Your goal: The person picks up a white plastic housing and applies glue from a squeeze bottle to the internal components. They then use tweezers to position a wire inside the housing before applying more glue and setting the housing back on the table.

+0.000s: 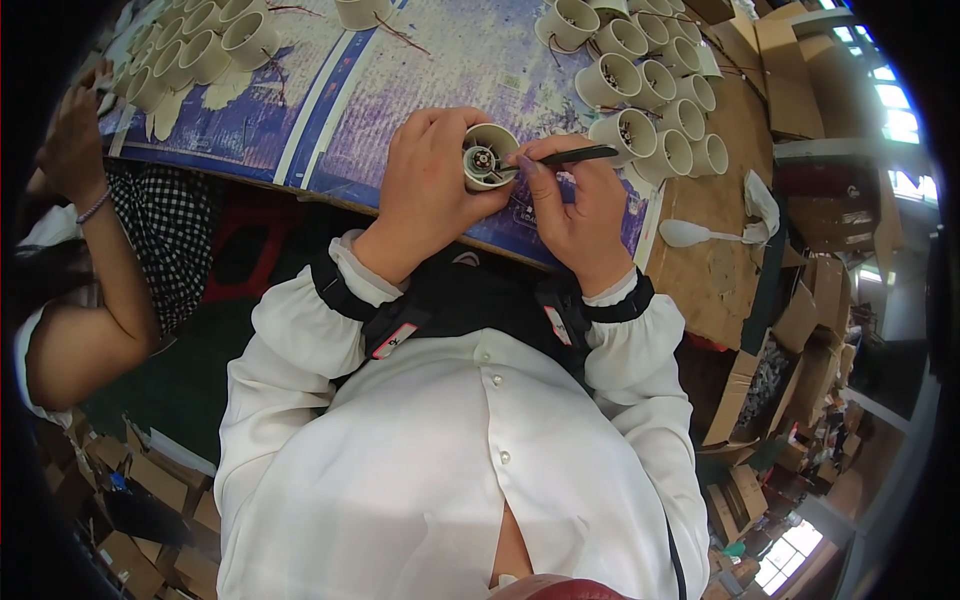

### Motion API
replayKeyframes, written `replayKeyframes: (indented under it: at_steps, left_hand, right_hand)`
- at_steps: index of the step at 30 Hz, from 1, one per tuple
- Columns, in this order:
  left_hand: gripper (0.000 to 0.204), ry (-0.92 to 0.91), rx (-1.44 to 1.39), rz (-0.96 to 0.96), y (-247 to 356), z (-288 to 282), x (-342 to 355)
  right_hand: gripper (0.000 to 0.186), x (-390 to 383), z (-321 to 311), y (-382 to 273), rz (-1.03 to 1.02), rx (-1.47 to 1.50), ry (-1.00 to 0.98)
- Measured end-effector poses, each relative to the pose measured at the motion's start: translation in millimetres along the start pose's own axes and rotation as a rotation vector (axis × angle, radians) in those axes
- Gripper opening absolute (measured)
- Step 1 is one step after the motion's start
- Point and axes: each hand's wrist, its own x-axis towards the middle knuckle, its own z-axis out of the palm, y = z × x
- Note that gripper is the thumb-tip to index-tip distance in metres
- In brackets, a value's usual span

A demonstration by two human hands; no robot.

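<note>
The left hand [430, 190] wraps its fingers around a cream plastic cup [488, 155] above the table [420, 70] edge, open mouth facing up toward the camera; inside sits what looks like a small metal part. The right hand [575, 210] pinches a thin black tool [565, 157], lying level, its tip in the cup. More cups [650, 90], smooth and round, cluster at right.

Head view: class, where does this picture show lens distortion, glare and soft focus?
Head view: table edge bows toward the dark rim; windows at upper right blow out white; left hand, cream housing and right hand stay sharp; boxes near the rim look softer.
</note>
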Motion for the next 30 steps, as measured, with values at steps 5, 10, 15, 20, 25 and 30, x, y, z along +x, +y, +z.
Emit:
replayKeyframes:
  at_steps: [5,10,15,20,25,30]
  left_hand:
    - [0.053,-0.012,0.004,-0.008,1.2,-0.7,0.9]
    - [0.053,-0.004,0.001,-0.022,0.4,0.2,-0.4]
    - [0.053,-0.007,0.003,-0.002,-0.1,-0.1,0.7]
    - [0.054,-0.012,-0.006,-0.011,-1.3,0.7,-0.2]
    - [0.054,-0.008,-0.004,-0.018,-2.2,1.1,-1.2]
    - [0.053,-0.008,-0.007,-0.002,2.1,-0.5,0.9]
  right_hand:
    - [0.009,-4.8,-0.1,7.3,0.085,0.123,0.078]
    - [0.009,-3.4,-0.2,5.8,0.078,0.087,0.044]
    - [0.007,-2.6,-0.2,5.9,0.091,0.093,0.036]
    - [0.007,-0.6,-0.1,3.4,0.062,0.053,0.04]
    - [0.007,-0.9,1.5,3.1,0.053,0.044,0.052]
    - [0.007,-3.3,-1.2,6.8,0.07,0.072,0.072]
